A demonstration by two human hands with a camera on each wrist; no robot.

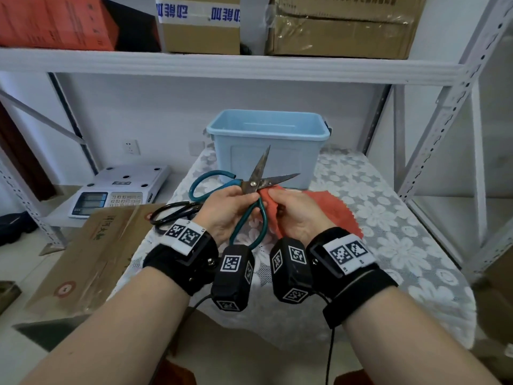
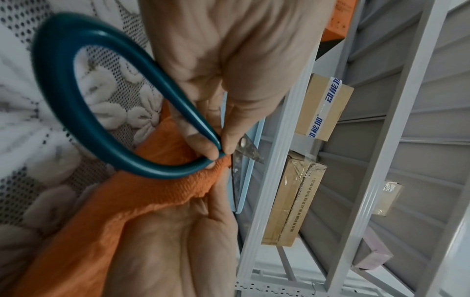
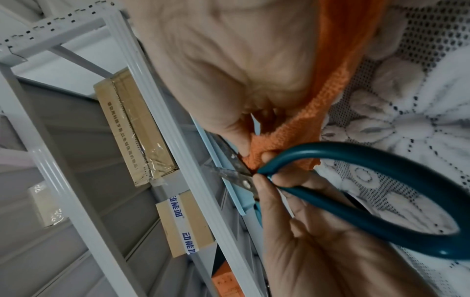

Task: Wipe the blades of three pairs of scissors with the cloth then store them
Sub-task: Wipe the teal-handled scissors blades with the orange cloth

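Teal-handled scissors [image 1: 256,179] [image 2: 106,128] [image 3: 381,201] are held above the table with their stained blades spread apart. My left hand [image 1: 224,209] [image 2: 216,84] pinches them at the pivot, where the handles meet. My right hand [image 1: 291,212] [image 3: 229,70] holds a bunched orange cloth [image 1: 319,209] [image 2: 142,201] [image 3: 305,128] against the base of the right-hand blade. A black-handled pair [image 1: 173,215] lies on the table behind my left wrist. A third pair is not in view.
An open light-blue plastic bin [image 1: 266,145] stands at the back of the lace-covered table [image 1: 388,218]. White metal shelving [image 1: 222,65] with cardboard boxes [image 1: 341,26] runs above and behind. A scale [image 1: 119,190] and flattened cardboard [image 1: 91,254] lie at the left.
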